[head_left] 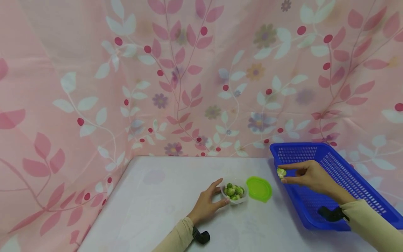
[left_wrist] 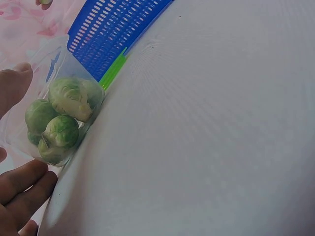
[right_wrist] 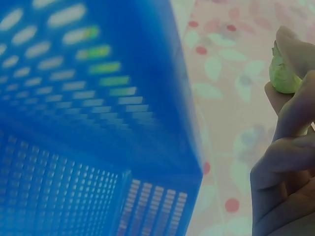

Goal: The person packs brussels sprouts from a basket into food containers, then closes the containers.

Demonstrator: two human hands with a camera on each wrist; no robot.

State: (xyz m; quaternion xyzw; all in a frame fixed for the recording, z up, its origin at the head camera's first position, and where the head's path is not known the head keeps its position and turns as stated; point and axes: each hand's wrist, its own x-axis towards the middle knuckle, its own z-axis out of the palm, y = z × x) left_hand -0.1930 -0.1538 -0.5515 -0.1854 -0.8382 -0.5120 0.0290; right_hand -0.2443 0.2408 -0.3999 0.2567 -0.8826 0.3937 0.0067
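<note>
A clear plastic container of Brussels sprouts stands on the white table. My left hand holds it from the left, thumb at the near side and fingers at the far side. Through its wall in the left wrist view, several green sprouts show close up. Over the left rim of the blue basket, my right hand pinches a single Brussels sprout between thumb and index finger. The right wrist view shows that pale green sprout partly covered by the fingers.
A bright green lid lies flat just right of the container. The blue slotted basket takes up the table's right side. Behind the white table hangs a pink floral curtain.
</note>
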